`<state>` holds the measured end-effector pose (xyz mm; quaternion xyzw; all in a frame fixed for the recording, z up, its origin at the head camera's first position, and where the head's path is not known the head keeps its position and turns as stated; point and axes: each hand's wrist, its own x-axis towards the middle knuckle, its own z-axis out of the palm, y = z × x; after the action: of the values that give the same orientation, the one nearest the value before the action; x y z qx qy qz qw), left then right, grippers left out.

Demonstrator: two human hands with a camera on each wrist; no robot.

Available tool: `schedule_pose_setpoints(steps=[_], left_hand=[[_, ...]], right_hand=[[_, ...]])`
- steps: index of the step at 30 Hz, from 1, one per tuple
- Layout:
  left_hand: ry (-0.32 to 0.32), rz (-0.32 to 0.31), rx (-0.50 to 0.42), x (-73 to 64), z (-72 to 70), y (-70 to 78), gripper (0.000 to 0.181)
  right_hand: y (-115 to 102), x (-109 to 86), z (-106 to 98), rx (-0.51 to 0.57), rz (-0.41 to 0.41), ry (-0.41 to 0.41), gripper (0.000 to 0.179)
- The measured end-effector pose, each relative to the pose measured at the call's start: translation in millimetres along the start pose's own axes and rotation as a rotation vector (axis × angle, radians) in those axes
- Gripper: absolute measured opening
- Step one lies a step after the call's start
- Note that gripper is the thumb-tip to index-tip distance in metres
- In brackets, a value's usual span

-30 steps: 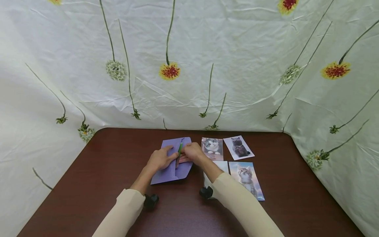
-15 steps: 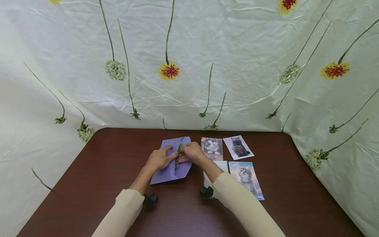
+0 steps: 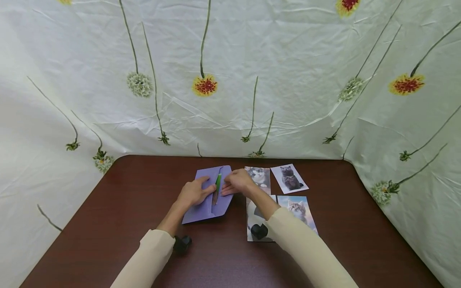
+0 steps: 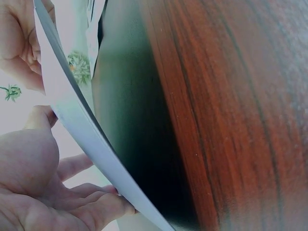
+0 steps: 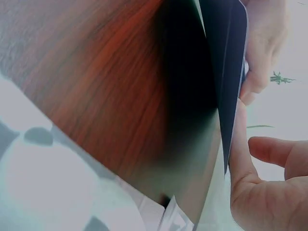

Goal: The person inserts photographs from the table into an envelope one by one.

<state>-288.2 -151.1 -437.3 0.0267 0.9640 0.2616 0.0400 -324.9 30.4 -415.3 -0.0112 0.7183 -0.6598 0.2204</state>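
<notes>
A purple envelope lies on the table with its flap spread to the right. From its opening shows a narrow strip of a green and brown picture card. My left hand rests on the envelope's body, fingers spread, the thumb at the opening beside the card. In the left wrist view, several fingertips touch the envelope's face. My right hand lies over the flap at the envelope's right side, fingers extended and nothing gripped. The right wrist view shows a straight finger against the flap, with the thumb apart.
To the right lie several cat picture cards: a grey-and-white cat, a dark cat, a tabby kitten and a partly covered card. The brown table meets a flowered cloth behind.
My right hand has drawn back a little to the right, away from the opening. More of the green card strip shows. The left hand and envelope stay almost still.
</notes>
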Motion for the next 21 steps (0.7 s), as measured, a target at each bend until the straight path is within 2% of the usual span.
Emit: schedule_pose_setpoints(steps=[6,21], left_hand=[[-0.002,-0.009,0.003,-0.6,-0.2,1.9,0.061],[0.002,-0.006,-0.006,-1.5,-0.5,0.3,0.061]], right_hand=[[-7,-8.3,-13,-0.022,-0.011,-0.004,0.035],[-20,-30.8,-61,-0.123,-0.027,0.088,0.028]])
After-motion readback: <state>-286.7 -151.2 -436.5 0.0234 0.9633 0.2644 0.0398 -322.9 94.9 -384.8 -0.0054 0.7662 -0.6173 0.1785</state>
